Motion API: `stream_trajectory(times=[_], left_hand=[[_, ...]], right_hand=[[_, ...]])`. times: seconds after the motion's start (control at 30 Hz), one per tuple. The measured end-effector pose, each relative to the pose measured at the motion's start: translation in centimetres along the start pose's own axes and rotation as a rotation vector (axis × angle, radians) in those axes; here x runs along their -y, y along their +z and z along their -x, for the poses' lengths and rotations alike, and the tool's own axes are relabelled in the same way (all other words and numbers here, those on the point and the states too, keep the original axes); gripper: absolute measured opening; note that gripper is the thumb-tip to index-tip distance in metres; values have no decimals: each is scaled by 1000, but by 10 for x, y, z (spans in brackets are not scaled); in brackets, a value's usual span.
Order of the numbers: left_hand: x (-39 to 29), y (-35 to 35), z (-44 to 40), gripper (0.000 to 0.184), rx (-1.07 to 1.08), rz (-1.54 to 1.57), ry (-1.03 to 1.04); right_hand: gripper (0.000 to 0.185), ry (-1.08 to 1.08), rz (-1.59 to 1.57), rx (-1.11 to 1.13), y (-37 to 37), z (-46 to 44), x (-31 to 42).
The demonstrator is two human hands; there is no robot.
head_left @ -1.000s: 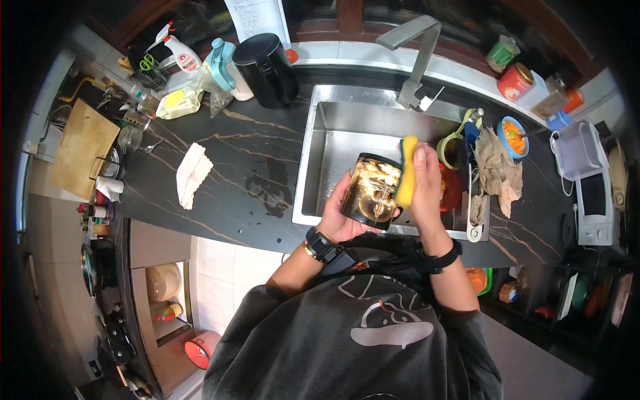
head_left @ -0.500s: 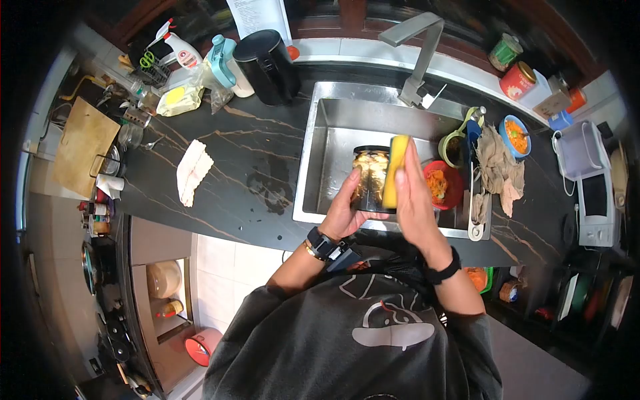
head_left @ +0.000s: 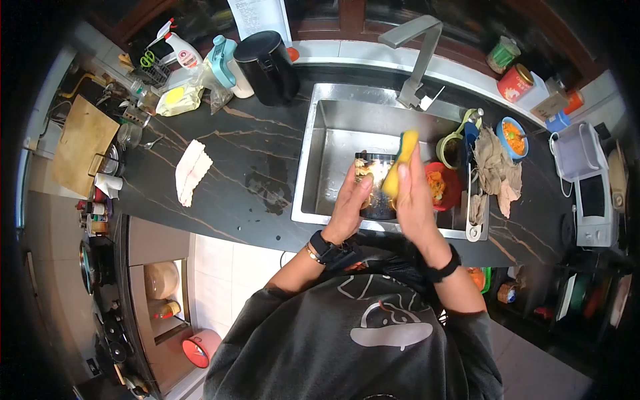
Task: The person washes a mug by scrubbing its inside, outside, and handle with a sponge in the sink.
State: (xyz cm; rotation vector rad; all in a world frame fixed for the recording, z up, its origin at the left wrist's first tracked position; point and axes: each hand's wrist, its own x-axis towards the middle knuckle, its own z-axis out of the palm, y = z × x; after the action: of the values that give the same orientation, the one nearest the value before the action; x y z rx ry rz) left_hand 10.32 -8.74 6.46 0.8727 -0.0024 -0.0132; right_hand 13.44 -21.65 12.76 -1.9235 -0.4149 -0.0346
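My left hand (head_left: 347, 209) grips a dark, shiny container (head_left: 378, 206) with gold-looking glints on its side, held over the front of the steel sink (head_left: 343, 100). The container's exact kind is unclear. In my right hand (head_left: 417, 207) is a yellow sponge (head_left: 402, 160) with a darker green-blue face, pressed against or close beside the container's right side. Just right of that hand, a red bowl (head_left: 451, 189) with orange food bits sits in the sink. Behind it is a green-handled strainer or pan (head_left: 450, 152).
A tall faucet (head_left: 419, 73) rises behind the sink. To its right lie crumpled brown cloths (head_left: 495, 170) and a blue bowl (head_left: 512, 139) of orange food. A pale folded cloth (head_left: 193, 172) rests on the left counter, below a black pitcher (head_left: 267, 67).
The sponge has tilted and shifted slightly up along the container's side. My left hand has turned the container and its fingers now sit farther across the front.
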Motion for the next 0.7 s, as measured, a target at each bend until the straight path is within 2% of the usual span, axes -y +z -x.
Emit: stream_trajectory(times=[0.03, 0.17, 0.27, 0.3, 0.33, 0.4, 0.43, 0.5, 0.53, 0.6, 0.7], left_hand=[[-5, 3, -1, 59, -8, -37, 39], [-6, -10, -9, 59, -36, -184, 115], [-7, -4, -4, 60, -2, -256, 125], [-9, 0, 1, 61, 8, -253, 57], [-8, 4, 3, 61, 10, -251, 56], [-9, 10, 3, 60, 12, -9, -24], [-13, 13, 3, 57, 19, 15, -33], [-16, 6, -2, 56, 18, -27, 13], [-15, 1, -6, 55, 12, -69, 56], [-9, -9, -9, 56, -29, -110, 80], [-3, -12, -3, 58, -15, -239, 45]], right_hand=[[57, -143, 118, -10, 4, 8, -1], [60, -142, 212, 19, 23, 43, -11], [56, -50, 35, -29, 13, 18, -5], [52, -103, -2, -129, 10, 3, -9], [49, 86, -103, -45, -6, -8, 8], [53, -9, -64, -26, -7, -10, 5], [53, -14, -65, -26, -4, -6, 4], [57, -119, 172, 8, 7, 19, 3], [61, -82, 125, 72, 11, 29, 2], [59, -107, 179, 60, 18, 36, -5], [53, -71, -71, -53, 15, 12, -11]])
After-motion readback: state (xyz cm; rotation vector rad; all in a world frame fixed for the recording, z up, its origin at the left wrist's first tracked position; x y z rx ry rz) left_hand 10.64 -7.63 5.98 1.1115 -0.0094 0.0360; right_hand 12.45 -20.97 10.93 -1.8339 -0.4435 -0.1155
